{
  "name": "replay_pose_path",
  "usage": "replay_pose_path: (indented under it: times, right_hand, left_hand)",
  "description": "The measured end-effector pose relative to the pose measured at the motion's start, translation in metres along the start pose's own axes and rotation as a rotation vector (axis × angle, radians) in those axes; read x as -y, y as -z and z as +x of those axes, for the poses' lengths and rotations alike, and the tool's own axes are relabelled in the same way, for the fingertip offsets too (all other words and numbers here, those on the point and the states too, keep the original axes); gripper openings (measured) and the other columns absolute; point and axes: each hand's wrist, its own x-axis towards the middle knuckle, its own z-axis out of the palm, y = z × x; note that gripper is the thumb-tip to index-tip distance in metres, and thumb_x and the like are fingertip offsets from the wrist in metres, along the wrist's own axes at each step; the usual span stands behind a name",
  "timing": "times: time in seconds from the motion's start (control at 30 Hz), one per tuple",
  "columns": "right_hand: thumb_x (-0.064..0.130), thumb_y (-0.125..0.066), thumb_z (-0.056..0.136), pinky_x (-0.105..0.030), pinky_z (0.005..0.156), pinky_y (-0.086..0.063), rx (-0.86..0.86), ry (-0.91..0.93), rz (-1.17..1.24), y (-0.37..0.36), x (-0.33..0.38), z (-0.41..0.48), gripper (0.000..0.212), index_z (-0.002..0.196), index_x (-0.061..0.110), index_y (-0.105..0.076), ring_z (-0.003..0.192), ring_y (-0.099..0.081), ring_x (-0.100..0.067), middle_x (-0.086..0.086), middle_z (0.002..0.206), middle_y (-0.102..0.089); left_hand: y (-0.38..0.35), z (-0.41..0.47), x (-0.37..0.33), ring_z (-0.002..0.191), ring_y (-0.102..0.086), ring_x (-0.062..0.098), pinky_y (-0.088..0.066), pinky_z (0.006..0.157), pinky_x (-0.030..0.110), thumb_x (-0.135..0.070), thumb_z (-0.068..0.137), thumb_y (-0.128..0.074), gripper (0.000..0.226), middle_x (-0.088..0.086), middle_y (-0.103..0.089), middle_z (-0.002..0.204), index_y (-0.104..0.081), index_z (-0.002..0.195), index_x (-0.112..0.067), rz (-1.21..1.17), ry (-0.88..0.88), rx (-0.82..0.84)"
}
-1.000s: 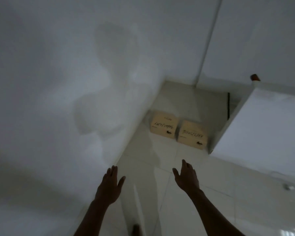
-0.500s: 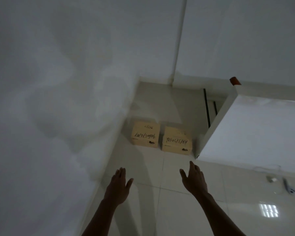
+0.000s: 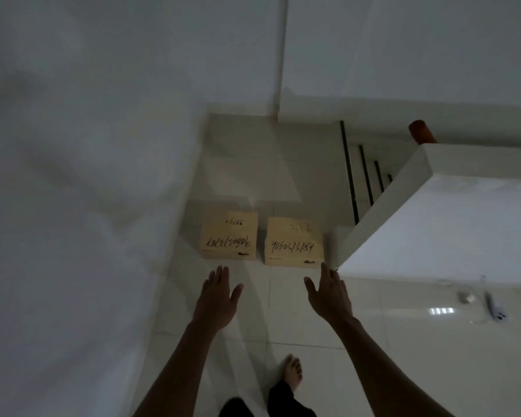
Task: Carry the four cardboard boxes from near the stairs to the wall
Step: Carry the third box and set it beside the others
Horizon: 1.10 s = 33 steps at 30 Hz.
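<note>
Two tan cardboard boxes with handwritten numbers stand side by side on the pale tiled floor, in the passage between the white wall and the stair. The left box [image 3: 228, 235] is close to the wall; the right box [image 3: 294, 242] sits beside the stair's white side panel. My left hand [image 3: 217, 296] and my right hand [image 3: 328, 296] are stretched out ahead, palms down, fingers apart, empty, a short way short of the boxes. No other boxes are in view.
A white wall [image 3: 88, 206] runs along the left. The stair's white side panel [image 3: 433, 230] rises on the right, with dark-edged steps [image 3: 361, 176] behind and an orange-brown rail end [image 3: 420, 132]. A power strip with cable [image 3: 494, 308] lies on the floor. My bare foot [image 3: 292, 373] is below.
I have walked closer: the boxes appear larger and nearer to my hands. Both hands stay outstretched and empty. My foot has come into view at the bottom.
</note>
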Motion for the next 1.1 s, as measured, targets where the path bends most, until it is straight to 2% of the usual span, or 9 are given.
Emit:
replay_pose_path:
  times: [0.3,0.6,0.73,0.83,0.9,0.93,1.03,1.07,1.1]
  right_hand:
    - [0.040,-0.053,0.096,-0.047,0.097,-0.052,0.063,-0.179,0.088,-0.001,0.006,0.160,0.058,0.143,0.011,-0.036,0.123,-0.055,-0.034,-0.017,0.140,-0.052]
    - [0.037,-0.053,0.098,-0.046,0.099,-0.046,0.104,-0.387,0.114,-0.105,-0.071,0.362,0.059,0.147,0.009,-0.034,0.130,-0.049,-0.038,-0.021,0.145,-0.044]
    - [0.042,-0.055,0.096,-0.041,0.093,-0.048,0.114,-0.442,0.158,-0.165,-0.130,0.447,0.056,0.142,0.013,-0.042,0.122,-0.056,-0.036,-0.017,0.139,-0.052]
    - [0.043,-0.061,0.092,-0.032,0.077,-0.050,0.110,-0.479,0.183,-0.215,-0.182,0.504,0.056,0.134,0.009,-0.049,0.103,-0.065,-0.032,-0.017,0.127,-0.063]
    - [0.043,-0.066,0.089,-0.031,0.076,-0.047,0.050,-0.526,0.210,-0.243,-0.211,0.532,0.064,0.135,0.002,-0.048,0.107,-0.063,-0.038,-0.023,0.128,-0.060]
    - [0.045,-0.068,0.086,-0.033,0.079,-0.048,0.014,-0.540,0.224,-0.255,-0.223,0.544,0.069,0.135,0.001,-0.047,0.111,-0.062,-0.039,-0.024,0.129,-0.059]
    - [0.063,-0.070,0.076,-0.038,0.089,-0.050,0.004,-0.599,0.302,-0.283,-0.257,0.564,0.083,0.137,0.011,-0.049,0.115,-0.059,-0.035,-0.015,0.130,-0.061]
    - [0.070,-0.068,0.070,-0.037,0.085,-0.050,0.018,-0.616,0.340,-0.289,-0.266,0.568,0.088,0.137,0.016,-0.049,0.112,-0.060,-0.032,-0.011,0.128,-0.062]
    - [0.074,-0.068,0.065,-0.036,0.081,-0.051,0.018,-0.630,0.383,-0.295,-0.273,0.570,0.091,0.137,0.020,-0.050,0.109,-0.060,-0.029,-0.008,0.126,-0.063]
  left_hand:
    - [-0.008,0.179,-0.037,0.150,-0.013,0.030,-0.018,0.122,0.042,-0.048,0.100,-0.028,0.068,0.014,-0.014,0.162,-0.012,0.153,-0.010,-0.019,-0.014,0.074]
    - [-0.129,0.391,0.006,0.144,-0.029,0.032,-0.033,0.116,0.044,-0.048,0.098,-0.034,0.065,0.017,-0.033,0.154,-0.026,0.149,-0.007,-0.021,0.030,0.221]
    - [-0.193,0.478,0.025,0.120,-0.054,0.024,-0.044,0.086,0.024,-0.044,0.098,-0.042,0.052,0.012,-0.054,0.132,-0.040,0.137,-0.011,-0.090,0.044,0.213]
    - [-0.251,0.538,0.045,0.095,-0.067,0.022,-0.048,0.068,0.024,-0.051,0.096,-0.041,0.050,0.009,-0.065,0.110,-0.046,0.126,-0.012,-0.164,0.104,0.224]
    - [-0.290,0.568,0.058,0.078,-0.066,0.015,-0.047,0.057,0.021,-0.051,0.095,-0.041,0.051,0.007,-0.066,0.098,-0.045,0.123,-0.008,-0.214,0.152,0.244]
    - [-0.305,0.577,0.062,0.080,-0.065,0.015,-0.049,0.060,0.024,-0.051,0.095,-0.042,0.052,0.008,-0.065,0.102,-0.044,0.125,-0.008,-0.259,0.164,0.240]
    - [-0.344,0.591,0.067,0.128,-0.051,0.031,-0.048,0.099,0.038,-0.053,0.094,-0.046,0.063,0.013,-0.050,0.138,-0.037,0.143,-0.014,-0.403,0.281,0.265]
    - [-0.354,0.591,0.067,0.128,-0.050,0.029,-0.050,0.093,0.032,-0.048,0.095,-0.048,0.059,0.007,-0.053,0.131,-0.039,0.142,-0.014,-0.460,0.358,0.292]
    - [-0.362,0.590,0.067,0.116,-0.057,0.024,-0.051,0.076,0.022,-0.041,0.096,-0.050,0.049,0.000,-0.057,0.117,-0.045,0.137,-0.016,-0.504,0.411,0.313]
